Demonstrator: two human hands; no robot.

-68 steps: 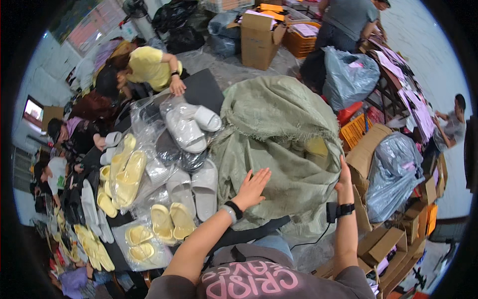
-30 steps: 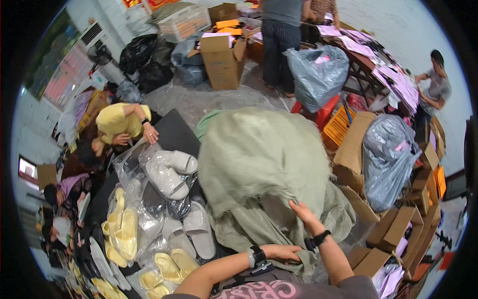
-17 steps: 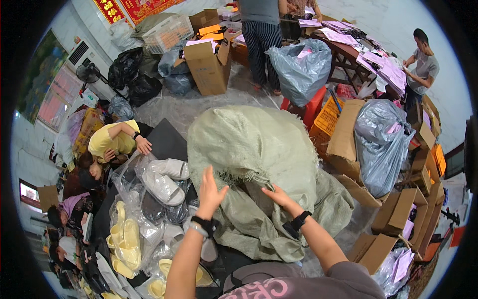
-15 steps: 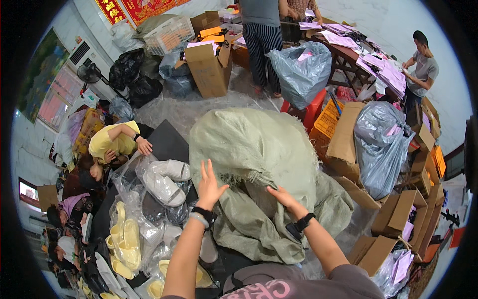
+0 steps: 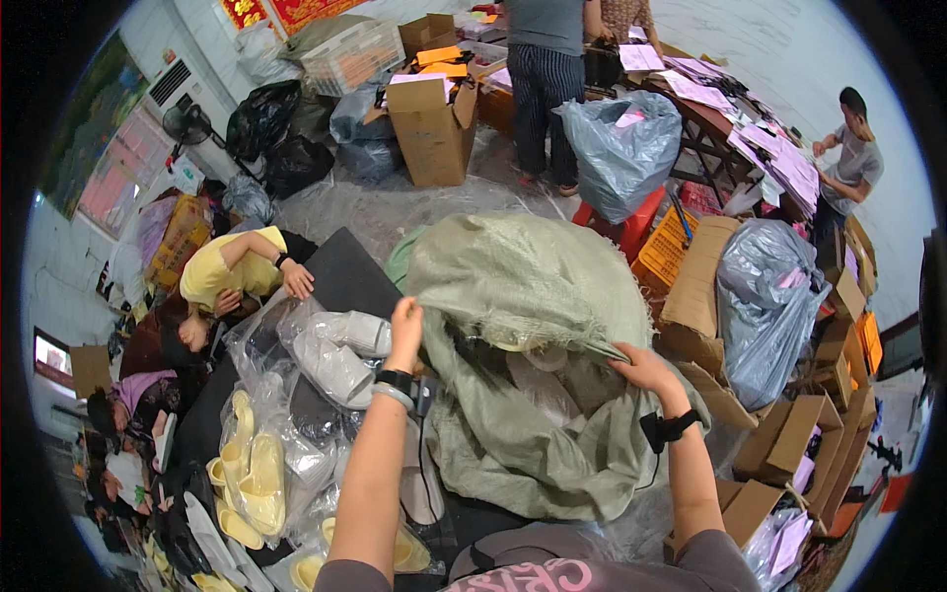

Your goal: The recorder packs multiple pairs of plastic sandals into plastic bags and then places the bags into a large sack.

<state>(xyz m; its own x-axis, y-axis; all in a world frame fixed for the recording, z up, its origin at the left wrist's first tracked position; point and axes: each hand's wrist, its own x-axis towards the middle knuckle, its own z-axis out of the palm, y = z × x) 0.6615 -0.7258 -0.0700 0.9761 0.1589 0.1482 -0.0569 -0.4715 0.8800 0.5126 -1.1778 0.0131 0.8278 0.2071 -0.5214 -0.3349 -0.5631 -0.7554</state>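
— Where's the sack from you?

— The big grey-green woven sack [image 5: 533, 296] is straight ahead of me on the floor, bulging up and away, with its frayed open mouth turned toward me. Its long axis runs from near me to far. The mouth edge stretches left to right between my two hands.

— Which hand has what?

— My left hand [image 5: 405, 331] is up at the left end of the mouth, fingers closed over the edge where the cloth peaks. My right hand [image 5: 646, 367] is lower and nearer to me, at the right end; its fingers curl on the rim there, thumb side toward the opening. I judge both are gripping cloth, though the right fingertips are partly tucked out of sight, so how tight that hold is I cannot tell.

— Which is nearer the opening's middle?

— About even. The gap lies between them, and something pale shows inside [image 5: 538, 357].

— And around it?

— Just left of the sack, clear bags of white slippers [image 5: 340, 350], then yellow slippers [image 5: 254, 474] nearer me. Far left, a person in a yellow top [image 5: 232, 271] bends over the dark mat [image 5: 340, 281]. On the right, cardboard boxes [image 5: 705, 286] and a grey plastic bag [image 5: 764, 306].
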